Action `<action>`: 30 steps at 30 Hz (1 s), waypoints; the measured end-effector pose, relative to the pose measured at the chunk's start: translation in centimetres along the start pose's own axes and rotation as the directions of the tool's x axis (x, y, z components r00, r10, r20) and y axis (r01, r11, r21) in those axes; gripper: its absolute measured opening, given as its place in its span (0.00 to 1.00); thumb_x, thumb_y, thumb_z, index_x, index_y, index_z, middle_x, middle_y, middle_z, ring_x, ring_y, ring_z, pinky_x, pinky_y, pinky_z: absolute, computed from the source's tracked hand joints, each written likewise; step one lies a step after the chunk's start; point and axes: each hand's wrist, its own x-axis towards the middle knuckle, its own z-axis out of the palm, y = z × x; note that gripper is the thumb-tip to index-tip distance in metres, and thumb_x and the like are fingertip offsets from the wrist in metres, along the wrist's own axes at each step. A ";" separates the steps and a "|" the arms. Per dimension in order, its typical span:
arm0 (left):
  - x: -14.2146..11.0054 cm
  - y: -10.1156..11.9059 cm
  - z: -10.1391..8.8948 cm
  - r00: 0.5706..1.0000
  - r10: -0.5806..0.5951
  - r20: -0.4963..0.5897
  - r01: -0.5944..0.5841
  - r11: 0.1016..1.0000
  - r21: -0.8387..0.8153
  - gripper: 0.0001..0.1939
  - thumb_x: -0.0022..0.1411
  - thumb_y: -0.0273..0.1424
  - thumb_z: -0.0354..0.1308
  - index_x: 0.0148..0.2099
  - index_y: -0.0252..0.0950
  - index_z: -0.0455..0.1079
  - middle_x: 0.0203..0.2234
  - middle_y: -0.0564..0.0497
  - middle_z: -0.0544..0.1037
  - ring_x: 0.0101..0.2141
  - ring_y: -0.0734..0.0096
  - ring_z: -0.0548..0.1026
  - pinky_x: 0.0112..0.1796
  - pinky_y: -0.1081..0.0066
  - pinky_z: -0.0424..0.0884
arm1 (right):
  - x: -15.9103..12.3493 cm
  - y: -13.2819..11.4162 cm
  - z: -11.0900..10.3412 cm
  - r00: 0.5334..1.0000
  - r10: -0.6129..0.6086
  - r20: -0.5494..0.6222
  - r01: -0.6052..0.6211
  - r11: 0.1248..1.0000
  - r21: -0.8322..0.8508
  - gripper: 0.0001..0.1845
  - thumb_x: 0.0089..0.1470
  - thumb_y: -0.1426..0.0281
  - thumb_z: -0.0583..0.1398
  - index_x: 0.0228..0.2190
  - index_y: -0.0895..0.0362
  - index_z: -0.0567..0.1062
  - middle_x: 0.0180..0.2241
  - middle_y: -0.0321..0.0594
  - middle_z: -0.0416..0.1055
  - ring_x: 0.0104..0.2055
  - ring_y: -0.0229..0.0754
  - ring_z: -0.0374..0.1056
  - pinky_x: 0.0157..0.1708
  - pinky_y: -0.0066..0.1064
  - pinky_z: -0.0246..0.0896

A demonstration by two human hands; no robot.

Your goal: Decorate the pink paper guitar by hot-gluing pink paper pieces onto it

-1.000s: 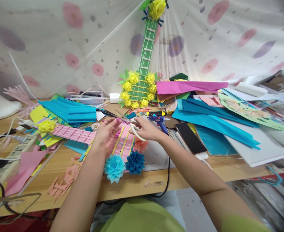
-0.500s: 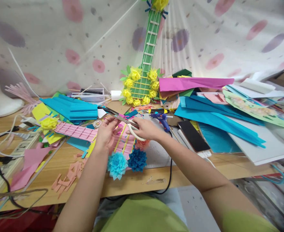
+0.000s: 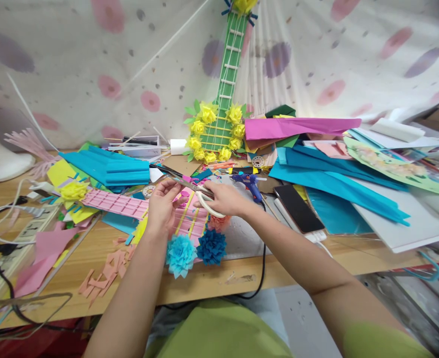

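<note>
Our right hand (image 3: 223, 198) grips white-handled metal scissors (image 3: 199, 195); our left hand (image 3: 164, 203) pinches what seems a small pink paper scrap (image 3: 184, 193), so the blades just beside those fingertips could nick them.

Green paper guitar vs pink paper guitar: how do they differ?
The green guitar stands upright against the spotted curtain; the pink guitar lies flat on the wooden table. The green one has yellow flowers ringing its body; the pink one has light blue, dark blue and coral flowers at its body's near edge. Neither hand touches the green one; both hands work above the pink one. Both have ladder-like frets and a yellow headstock flower.
</note>
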 end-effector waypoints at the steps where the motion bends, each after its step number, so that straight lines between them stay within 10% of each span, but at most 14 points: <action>1: 0.0 0.0 -0.1 1.000 -0.001 -0.008 0.001 1.000 -0.012 0.19 0.37 0.28 0.72 0.30 0.35 0.66 0.26 0.58 0.75 0.28 0.78 0.75 0.28 0.79 0.70 | 0.0 -0.1 -0.1 1.000 0.002 0.007 -0.002 1.000 -0.012 0.21 0.52 0.49 0.60 0.35 0.54 0.69 0.32 0.39 0.73 0.31 0.40 0.64 0.29 0.28 0.45; 15: 0.1 0.0 -0.7 0.999 0.007 0.037 -0.005 0.999 -0.040 0.19 0.36 0.28 0.74 0.30 0.35 0.68 0.27 0.55 0.78 0.33 0.73 0.79 0.29 0.79 0.73 | 1.0 2.2 0.7 0.980 0.131 -0.148 -0.113 0.986 0.122 0.18 0.54 0.53 0.58 0.30 0.56 0.70 0.30 0.35 0.72 0.30 0.37 0.63 0.29 0.26 0.49; 30: 0.9 1.0 -0.8 0.989 -0.035 0.141 0.020 0.994 0.110 0.19 0.36 0.29 0.73 0.32 0.35 0.69 0.25 0.55 0.77 0.31 0.73 0.78 0.27 0.78 0.73 | -0.2 7.8 3.2 0.880 0.463 -0.104 -0.468 0.812 -0.348 0.22 0.58 0.64 0.55 0.49 0.68 0.68 0.46 0.59 0.73 0.50 0.53 0.72 0.44 0.35 0.64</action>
